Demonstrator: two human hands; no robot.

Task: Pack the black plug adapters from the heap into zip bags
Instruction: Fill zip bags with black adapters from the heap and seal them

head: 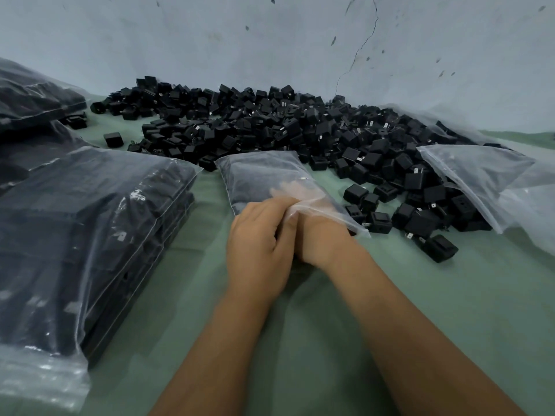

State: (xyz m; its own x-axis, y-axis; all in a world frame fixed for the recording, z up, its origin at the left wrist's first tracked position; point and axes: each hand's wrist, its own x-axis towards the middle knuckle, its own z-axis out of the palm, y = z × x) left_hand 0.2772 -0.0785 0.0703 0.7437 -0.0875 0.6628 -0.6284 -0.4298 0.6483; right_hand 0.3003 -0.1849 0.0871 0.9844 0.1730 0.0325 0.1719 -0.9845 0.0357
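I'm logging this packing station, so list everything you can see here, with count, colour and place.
Loose square plastic plug adapters: a heap too many to count, black, spread along the wall.
Clear zip bag being filled: one, dark contents inside, centre, in front of the heap.
Packed clear zip bags of adapters: at least two, black contents, stacked at left.
Empty clear zip bags: count unclear, translucent, lying on the heap's right edge.
Table covering: one, green.
Wall: pale, cracked, behind the heap.
Left hand: grips the bag's mouth.
Right hand: fingers inside the bag.
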